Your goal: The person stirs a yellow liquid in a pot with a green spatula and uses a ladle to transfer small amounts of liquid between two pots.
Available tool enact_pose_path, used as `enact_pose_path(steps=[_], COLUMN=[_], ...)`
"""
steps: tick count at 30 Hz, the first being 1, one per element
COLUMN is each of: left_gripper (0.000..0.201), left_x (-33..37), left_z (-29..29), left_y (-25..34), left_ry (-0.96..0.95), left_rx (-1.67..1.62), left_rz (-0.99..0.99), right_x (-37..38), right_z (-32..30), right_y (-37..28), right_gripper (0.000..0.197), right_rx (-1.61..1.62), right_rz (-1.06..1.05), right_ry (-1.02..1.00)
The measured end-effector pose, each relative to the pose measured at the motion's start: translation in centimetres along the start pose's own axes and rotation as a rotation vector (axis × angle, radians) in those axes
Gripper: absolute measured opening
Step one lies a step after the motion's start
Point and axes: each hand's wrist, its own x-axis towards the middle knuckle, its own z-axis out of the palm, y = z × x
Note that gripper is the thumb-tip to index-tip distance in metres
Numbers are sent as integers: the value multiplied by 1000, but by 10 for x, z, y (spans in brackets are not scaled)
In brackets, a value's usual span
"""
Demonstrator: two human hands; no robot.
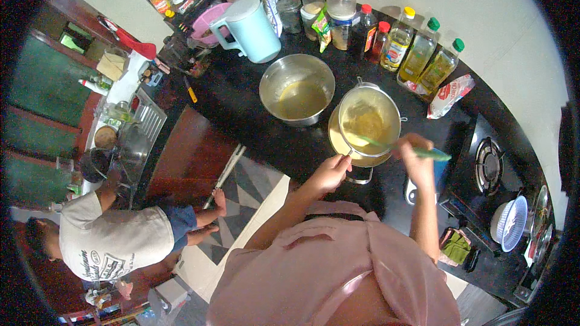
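The left grip [329, 174] pinches the thin handle [350, 152] of a round metal strainer [388, 104] over a pot [366, 163] of smooth yellow mixture [336, 137] on the glossy black table [235, 105], while the right grip [415, 148] is curled around a slim green spatula [434, 154], its far end inside the strainer's curved bowl.

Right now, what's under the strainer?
A pot, with a pale yellow mixture showing at its left side. Most of its inside is hidden by the strainer.

Pale wall [507, 42] behind black countertop [232, 99], grey patterned floor [244, 184]
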Motion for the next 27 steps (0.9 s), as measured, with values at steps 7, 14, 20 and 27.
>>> enact_pose_path(steps=[7, 14, 20, 27], left_gripper=[32, 33, 34, 34], left_x=[-1, -1, 0, 1], left_z=[5, 11, 2, 11], left_y=[15, 18, 2, 12], left_ry=[20, 85, -15, -114], left_rx=[6, -17, -255, -282], left_rz=[-13, -89, -183, -143], right_x=[35, 9, 0, -6], right_z=[-30, -15, 10, 19], right_y=[-6, 48, 51, 39], right_gripper=[33, 28, 31, 31], right_rx=[-257, 242, 703, 775], right_rz=[1, 458, 508, 474], right_ry=[280, 437, 296, 410])
